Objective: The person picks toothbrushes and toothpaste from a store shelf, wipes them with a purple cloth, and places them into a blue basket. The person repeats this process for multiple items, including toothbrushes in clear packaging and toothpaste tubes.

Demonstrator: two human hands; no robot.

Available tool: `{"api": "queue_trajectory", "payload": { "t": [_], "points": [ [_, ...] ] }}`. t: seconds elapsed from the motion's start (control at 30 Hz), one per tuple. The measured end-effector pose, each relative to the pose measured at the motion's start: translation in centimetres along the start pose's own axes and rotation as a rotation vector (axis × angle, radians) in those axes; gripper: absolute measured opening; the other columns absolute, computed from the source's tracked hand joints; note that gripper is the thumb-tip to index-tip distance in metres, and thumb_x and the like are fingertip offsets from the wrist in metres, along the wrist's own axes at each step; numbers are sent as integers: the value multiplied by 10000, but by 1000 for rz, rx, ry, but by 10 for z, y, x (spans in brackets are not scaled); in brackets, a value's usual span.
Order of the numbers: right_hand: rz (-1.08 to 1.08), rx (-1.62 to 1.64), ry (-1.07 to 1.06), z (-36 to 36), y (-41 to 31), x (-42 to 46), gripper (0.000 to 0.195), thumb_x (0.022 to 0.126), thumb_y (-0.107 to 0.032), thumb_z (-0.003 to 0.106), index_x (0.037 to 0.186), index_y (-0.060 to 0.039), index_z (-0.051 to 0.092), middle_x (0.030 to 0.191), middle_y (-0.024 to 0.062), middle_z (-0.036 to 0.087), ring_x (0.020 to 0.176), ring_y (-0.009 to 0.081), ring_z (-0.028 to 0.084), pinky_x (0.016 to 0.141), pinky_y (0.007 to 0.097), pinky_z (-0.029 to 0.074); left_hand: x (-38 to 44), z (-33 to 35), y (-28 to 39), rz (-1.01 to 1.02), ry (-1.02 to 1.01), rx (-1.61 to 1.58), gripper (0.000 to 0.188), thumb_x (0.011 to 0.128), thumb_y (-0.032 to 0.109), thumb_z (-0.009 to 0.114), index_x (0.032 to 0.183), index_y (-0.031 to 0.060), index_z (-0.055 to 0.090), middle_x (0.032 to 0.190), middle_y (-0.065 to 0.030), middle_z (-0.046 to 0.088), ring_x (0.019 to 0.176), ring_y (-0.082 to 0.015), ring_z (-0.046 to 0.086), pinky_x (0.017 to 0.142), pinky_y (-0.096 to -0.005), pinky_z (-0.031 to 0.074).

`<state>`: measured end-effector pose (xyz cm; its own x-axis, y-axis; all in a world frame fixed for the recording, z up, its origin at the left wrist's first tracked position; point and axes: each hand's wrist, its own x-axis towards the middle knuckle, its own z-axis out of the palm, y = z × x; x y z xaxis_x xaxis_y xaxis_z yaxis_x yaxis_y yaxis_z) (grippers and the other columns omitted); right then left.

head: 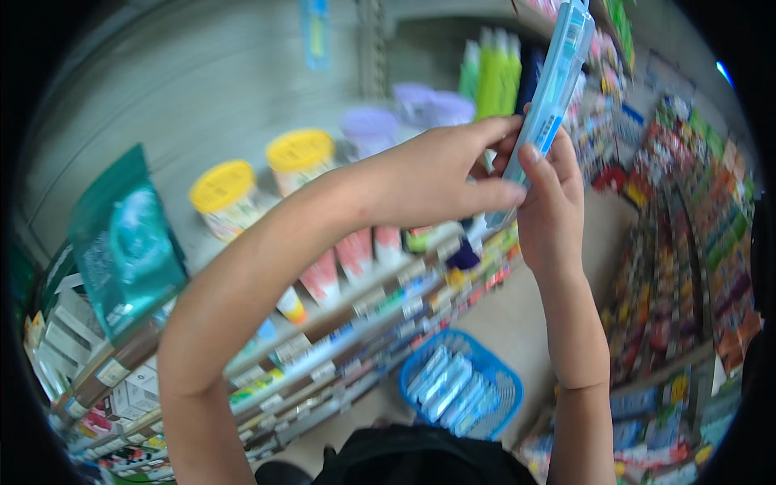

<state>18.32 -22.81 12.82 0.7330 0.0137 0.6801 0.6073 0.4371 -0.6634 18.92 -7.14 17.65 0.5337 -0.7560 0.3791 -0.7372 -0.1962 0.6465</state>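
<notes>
My right hand [555,188] grips a long light-blue plastic package [555,91] with a barcode, its thumb lying across the front. The package is raised and tilted at the upper right. My left hand [473,173] reaches across from the left, its fingers at the package's lower left edge; blur and overlap hide whether they grip it. Down by my feet, a blue plastic basket [515,391] holds several light-blue packages [448,388]. Another blue package [316,33] hangs at the top of the shelf unit.
Tubs with yellow lids [300,150] and purple lids [370,124] stand on the shelf behind my left arm, with pink-and-white tubes [321,276] near its edge. A teal pouch [130,248] stands at the left. Packed shelves [661,291] line the right.
</notes>
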Motion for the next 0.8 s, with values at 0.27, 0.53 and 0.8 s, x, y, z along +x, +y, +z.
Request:
{"api": "queue_trajectory", "payload": {
  "t": [0.27, 0.53, 0.8],
  "points": [
    [667, -87, 323, -149, 61, -261, 403, 871, -126, 568, 1233, -18, 428, 1020, 70, 556, 829, 126, 541, 767, 273, 445, -56, 242, -90, -348, -349, -309, 716, 842, 224, 605, 1403, 19, 211, 1280, -223, 443, 1105, -248, 526, 866, -345, 467],
    [1444, -52, 904, -286, 211, -525, 286, 767, -10, 580, 1042, 34, 514, 791, 128, 597, 653, 226, 595, 556, 353, 495, -164, 473, -198, -1055, -176, -929, 636, 854, 323, 581, 1361, 45, 317, 1175, -95, 528, 972, -163, 538, 719, -288, 475],
    [1390, -221, 508, -344, 276, -632, 415, 884, -169, 469, 1269, -24, 414, 1209, 148, 506, 1076, 264, 494, 912, 389, 421, -220, 416, -206, -1139, 66, -846, 522, 892, 270, 555, 1346, 108, 355, 1247, -94, 473, 1085, -158, 495, 836, -313, 449]
  ]
}}
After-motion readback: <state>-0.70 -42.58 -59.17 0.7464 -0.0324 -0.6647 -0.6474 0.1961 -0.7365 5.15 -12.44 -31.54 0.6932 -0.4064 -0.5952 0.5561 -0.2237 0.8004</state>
